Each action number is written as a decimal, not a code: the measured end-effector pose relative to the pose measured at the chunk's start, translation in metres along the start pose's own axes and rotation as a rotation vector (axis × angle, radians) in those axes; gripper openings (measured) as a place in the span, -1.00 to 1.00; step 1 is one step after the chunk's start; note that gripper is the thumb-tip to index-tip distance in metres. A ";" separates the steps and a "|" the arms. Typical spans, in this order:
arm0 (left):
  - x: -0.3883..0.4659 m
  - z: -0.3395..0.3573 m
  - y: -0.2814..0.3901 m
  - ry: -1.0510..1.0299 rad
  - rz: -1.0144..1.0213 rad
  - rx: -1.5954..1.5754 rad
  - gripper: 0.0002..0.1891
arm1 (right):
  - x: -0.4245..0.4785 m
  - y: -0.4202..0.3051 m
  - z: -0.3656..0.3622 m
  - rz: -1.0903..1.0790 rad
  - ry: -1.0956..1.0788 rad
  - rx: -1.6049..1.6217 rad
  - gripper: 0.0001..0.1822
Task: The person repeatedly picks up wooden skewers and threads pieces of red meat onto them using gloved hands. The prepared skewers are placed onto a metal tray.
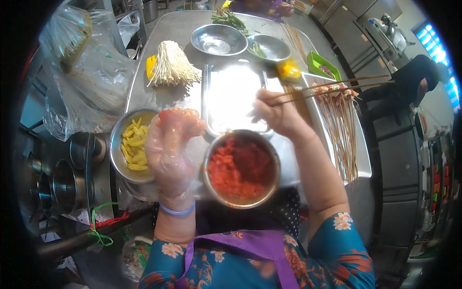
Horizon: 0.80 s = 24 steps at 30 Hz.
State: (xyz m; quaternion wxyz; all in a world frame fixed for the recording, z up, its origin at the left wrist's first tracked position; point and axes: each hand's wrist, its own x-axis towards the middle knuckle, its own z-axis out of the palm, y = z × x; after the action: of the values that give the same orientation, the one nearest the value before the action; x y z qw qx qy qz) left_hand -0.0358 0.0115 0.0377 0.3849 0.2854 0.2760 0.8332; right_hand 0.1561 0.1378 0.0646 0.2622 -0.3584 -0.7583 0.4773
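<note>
My left hand, in a clear plastic glove, is raised with its fingers curled between two bowls. Red-orange matter coats the fingertips; whether a piece of food is pinched there is unclear. Two thin bamboo skewers are gripped in my right hand, which is bare and hovers over the right side of a shiny metal tray. Below it, nearest my body, stands a steel bowl with red, sauce-coated chunks, probably meat. At the left, a steel bowl contains yellow-green pickled peppers.
Enoki mushrooms lie at the left. Two steel basins and green stalks are at the far end. A white tray of loaded skewers and a green basket stand right. Plastic bags hang left. Other people are nearby.
</note>
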 end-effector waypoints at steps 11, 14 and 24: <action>-0.018 -0.016 -0.007 -0.209 0.041 0.134 -0.76 | -0.021 0.021 -0.038 -0.040 0.252 0.407 -0.70; -0.038 -0.005 -0.001 -0.191 -0.004 0.188 -0.77 | -0.024 0.019 -0.055 -0.102 0.394 0.586 -0.71; -0.077 0.040 0.019 -0.456 -0.097 0.423 -0.84 | -0.057 -0.039 -0.070 -0.284 0.386 0.876 -0.72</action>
State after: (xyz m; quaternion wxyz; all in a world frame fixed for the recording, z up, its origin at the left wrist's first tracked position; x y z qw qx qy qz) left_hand 0.0244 -0.0514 0.0580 0.4081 0.5253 0.3631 0.6525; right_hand 0.2311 0.1193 0.1254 0.5862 -0.1895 -0.4655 0.6355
